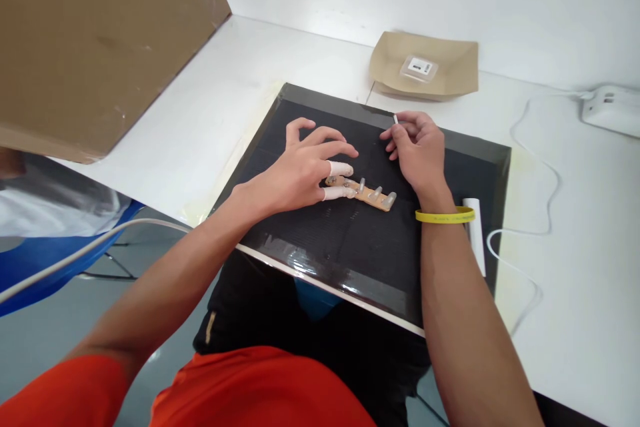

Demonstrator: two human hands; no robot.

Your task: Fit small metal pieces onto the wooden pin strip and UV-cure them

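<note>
Filling the upper left of the frame: a large sheet of brown cardboard (pixel 95 40), tilting over the white table (pixel 280 67). Below it, at the left edge, showing part of a blue chair (pixel 60 260) with a pale cable (pixel 75 253) crossing in front.

Lying across the centre, overhanging the table's near edge: a black mat (pixel 350 240) with a glossy border.

Reaching in from lower left to the middle of the mat: the left hand (pixel 300 170), fingers spreading wide, gripping nothing, wearing white finger cots on thumb and forefinger. Pressing those two covered fingertips (pixel 345 169) down on the left end of a small tan strip (pixel 363 192), which is lying flat at the centre of the mat and carrying a row of short clear pegs standing up from it.

Hovering just right of the strip, slightly higher in the frame: the right hand (pixel 417 150), curling loosely, pinching a small white rod (pixel 395 119) between fingertips near the mat's far edge. Wearing a yellow wristband (pixel 445 215) on that wrist.

Sitting beyond the mat, upper centre right: a brown paper tray (pixel 450 70) holding a small clear packet (pixel 419 68) with a label.

Lying along the mat's right side, partly hidden behind the right forearm: a white tube (pixel 475 227).

Trailing across the table at right: a white cord (pixel 545 180) looping up to a white power strip (pixel 613 109) at the upper right edge.
</note>
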